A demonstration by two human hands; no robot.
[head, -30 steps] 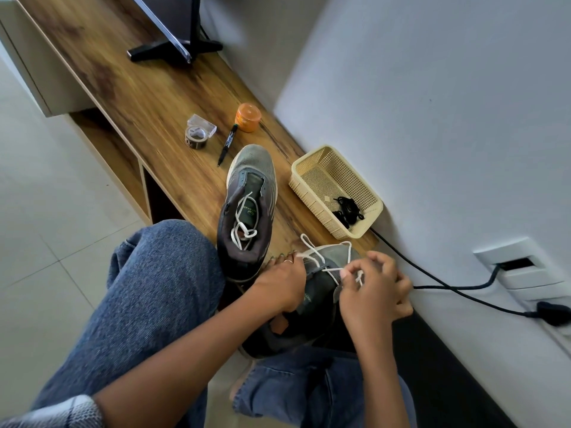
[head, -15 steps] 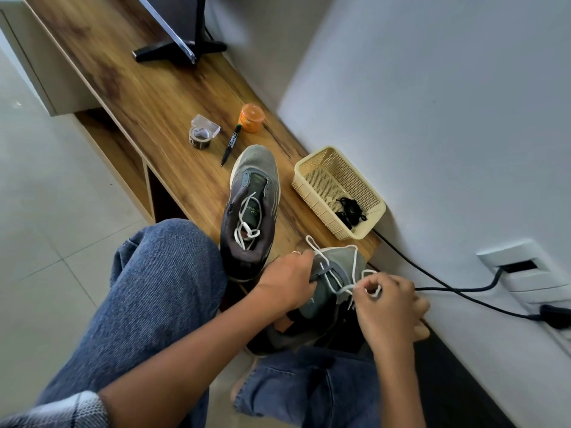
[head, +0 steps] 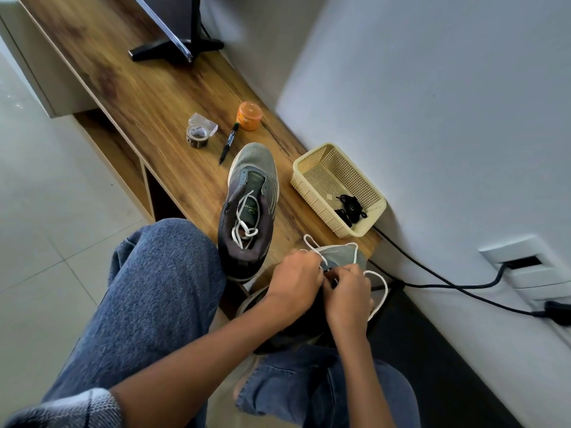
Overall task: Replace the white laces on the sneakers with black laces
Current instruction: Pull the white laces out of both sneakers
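Observation:
A grey sneaker lies at the near end of the wooden bench, mostly hidden under my hands. My left hand grips it over the tongue. My right hand pinches its white lace, which loops loose to the right and over the toe. A second grey sneaker stands on the bench with a loose white lace bundled on its tongue. Black laces lie in a cream plastic basket.
On the wooden bench are a tape roll, a black marker, an orange jar and a monitor stand. A black cable runs to a wall socket. My jeans-clad knee sits left.
My right hand has come back up and left to the sneaker's eyelets beside my left hand, and the pulled lace now hangs in a longer loop on the right.

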